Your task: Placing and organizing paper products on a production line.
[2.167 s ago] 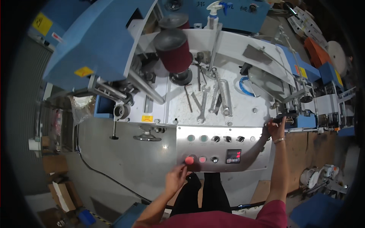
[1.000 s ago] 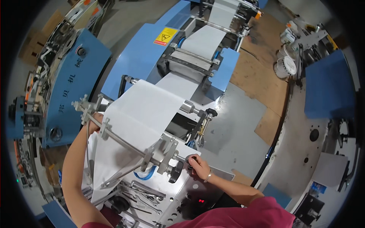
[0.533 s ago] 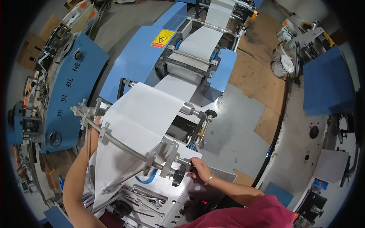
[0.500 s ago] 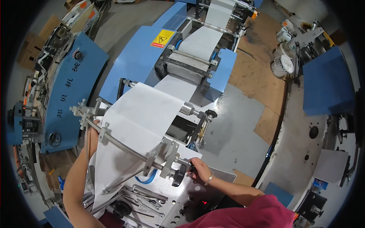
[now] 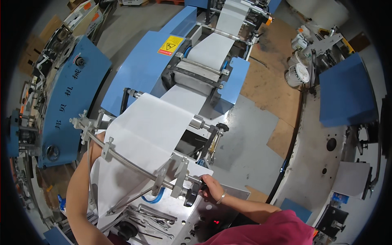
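A wide white paper web runs down from the blue machine and narrows into folds below a metal crossbar. My right hand is closed round a small black knob at the crossbar's right end. Just left of it sits a larger black hand knob. My left hand reaches up beside the web's left edge, behind the crossbar; its fingers are hidden by bar and paper. Metal clamp blocks sit along the bar, and a thin rod slants against the folded paper.
Several wrenches lie on the machine bed below the web, near a coiled blue hose. A control panel with a red display is by my right forearm. Another blue machine stands left; white buckets stand at the far right.
The whole view has shifted a little, so the scene sits slightly farther left. Both hands keep their places at the crossbar, and the paper looks much the same.
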